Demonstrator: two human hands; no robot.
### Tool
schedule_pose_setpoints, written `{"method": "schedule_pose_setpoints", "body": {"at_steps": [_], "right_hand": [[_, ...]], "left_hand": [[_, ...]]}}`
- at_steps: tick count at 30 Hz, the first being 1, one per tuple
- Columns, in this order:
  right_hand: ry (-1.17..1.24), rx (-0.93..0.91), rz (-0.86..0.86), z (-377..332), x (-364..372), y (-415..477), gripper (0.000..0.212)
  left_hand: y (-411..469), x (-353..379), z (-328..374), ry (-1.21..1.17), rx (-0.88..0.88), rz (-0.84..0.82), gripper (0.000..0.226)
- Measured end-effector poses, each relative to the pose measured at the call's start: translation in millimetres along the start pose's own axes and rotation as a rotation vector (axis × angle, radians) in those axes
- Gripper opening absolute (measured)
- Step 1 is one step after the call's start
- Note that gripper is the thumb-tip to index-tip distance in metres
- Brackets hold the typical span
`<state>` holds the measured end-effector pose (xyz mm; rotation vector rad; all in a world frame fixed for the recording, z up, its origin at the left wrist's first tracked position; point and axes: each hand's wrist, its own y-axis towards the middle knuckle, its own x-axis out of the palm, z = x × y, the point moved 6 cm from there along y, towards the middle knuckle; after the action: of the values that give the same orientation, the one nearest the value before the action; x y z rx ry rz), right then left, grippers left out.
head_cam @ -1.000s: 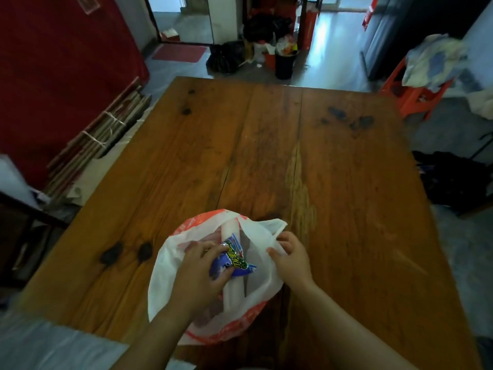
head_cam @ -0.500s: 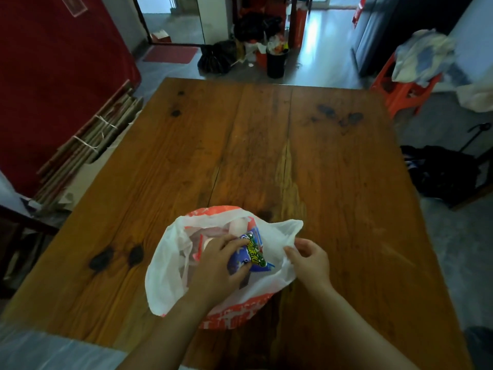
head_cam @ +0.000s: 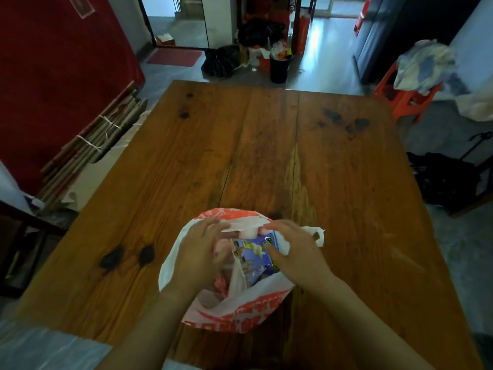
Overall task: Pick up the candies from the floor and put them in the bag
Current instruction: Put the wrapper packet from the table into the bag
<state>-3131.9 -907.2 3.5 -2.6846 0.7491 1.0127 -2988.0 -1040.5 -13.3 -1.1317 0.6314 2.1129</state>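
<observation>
A white plastic bag with orange print lies on the wooden table near its front edge, mouth facing up. A blue candy packet sits in the bag's mouth, partly inside. My right hand curls over the packet's right side, with the thumb pressed on its face. My left hand is at the left of the opening, and its fingertips pinch a white strip of the bag's rim. Pinkish things show deeper in the bag, too blurred to name. No candies are visible on the floor.
Bundled sticks lean by the red wall at left. An orange stool with cloth on it stands at the table's far right corner, a black bag lies on the floor at right, and a black bin stands beyond the far edge.
The blue packet was in my left hand; now my right hand is on it. My left hand has shifted to the bag's rim, and my right hand has left the bag's right edge.
</observation>
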Motion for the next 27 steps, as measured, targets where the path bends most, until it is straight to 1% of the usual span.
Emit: {"method": "schedule_pose_setpoints", "body": {"at_steps": [2, 3, 5, 6, 8, 9, 13, 17, 20, 22, 24, 27], "right_hand": [[-0.069, 0.032, -0.227, 2, 27, 3, 0.048], [-0.108, 0.052, -0.31, 7, 39, 2, 0.056], [-0.148, 0.095, -0.385, 19, 52, 0, 0.067], [-0.148, 0.127, -0.386, 25, 55, -2, 0.07], [-0.137, 0.168, -0.354, 31, 58, -6, 0.073], [-0.145, 0.175, -0.333, 31, 59, -7, 0.074], [-0.234, 0.135, -0.307, 14, 67, -10, 0.07], [-0.337, 0.025, -0.336, -16, 91, 3, 0.065], [-0.309, -0.035, -0.303, -43, 110, 17, 0.064], [-0.269, -0.023, -0.286, -53, 121, 21, 0.064], [-0.255, 0.039, -0.295, -52, 130, 16, 0.062], [-0.347, 0.071, -0.293, -47, 136, 5, 0.059]], "left_hand": [[3, -12, -22, 0.053, -0.046, 0.057, 0.038], [4, -16, -34, 0.07, -0.075, 0.059, 0.043], [2, -18, -58, 0.025, -0.169, -0.01, 0.052], [1, -16, -67, -0.05, -0.208, -0.056, 0.051], [-2, -13, -76, -0.197, -0.233, -0.128, 0.041], [-2, -12, -79, -0.218, -0.236, -0.152, 0.036], [3, -14, -83, -0.23, -0.251, -0.157, 0.029], [7, -27, -89, -0.238, -0.254, -0.127, 0.026], [10, -33, -100, -0.159, -0.198, -0.111, 0.026], [11, -34, -106, -0.15, -0.194, -0.125, 0.026], [11, -32, -114, -0.166, -0.196, -0.14, 0.026], [6, -25, -123, -0.151, -0.195, -0.221, 0.031]]}}
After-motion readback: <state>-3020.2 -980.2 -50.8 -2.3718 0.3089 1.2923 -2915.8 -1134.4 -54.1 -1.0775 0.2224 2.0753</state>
